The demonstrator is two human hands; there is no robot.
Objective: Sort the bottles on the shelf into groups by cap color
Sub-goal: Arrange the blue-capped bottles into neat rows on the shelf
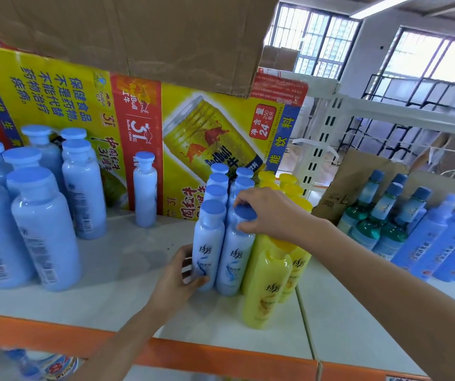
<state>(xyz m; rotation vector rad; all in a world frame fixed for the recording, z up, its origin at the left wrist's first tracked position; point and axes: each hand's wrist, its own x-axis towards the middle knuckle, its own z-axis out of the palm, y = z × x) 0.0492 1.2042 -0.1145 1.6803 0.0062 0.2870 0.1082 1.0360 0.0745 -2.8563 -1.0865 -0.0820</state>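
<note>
- Left hand [178,276] curled round the lower body of the front-left blue-capped bottle [208,248].
- Right hand [270,213] pinched the blue cap [245,211] of the neighbouring bottle [233,259], which touched the first at its 3 o'clock.
- Both stood on the shelf [127,270], heading two blue-capped rows; yellow-capped bottles [266,287] touched them at 3 o'clock.
- Smooth, stiff plastic, seemingly full: probably weighty and slippery, so the waist looked a safer hold than the cap.
</note>
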